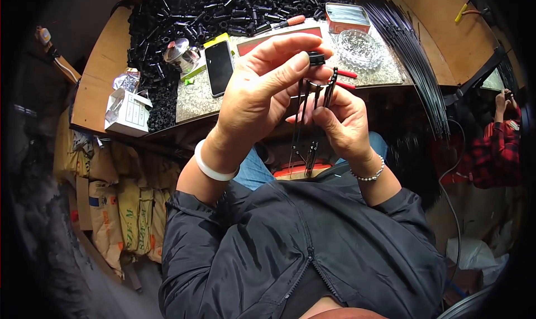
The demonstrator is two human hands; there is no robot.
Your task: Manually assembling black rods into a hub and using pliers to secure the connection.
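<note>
Jacket [234, 257], left hand [259, 84] with black piece [316, 59]

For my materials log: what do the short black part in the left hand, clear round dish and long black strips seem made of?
Short black part: smooth, perhaps plastic or coated metal; its edge glints.
Clear round dish: glass or clear plastic; see-through with glinting ridges.
Long black strips: glossy, possibly plastic or metal; bright lengthwise streaks.
</note>
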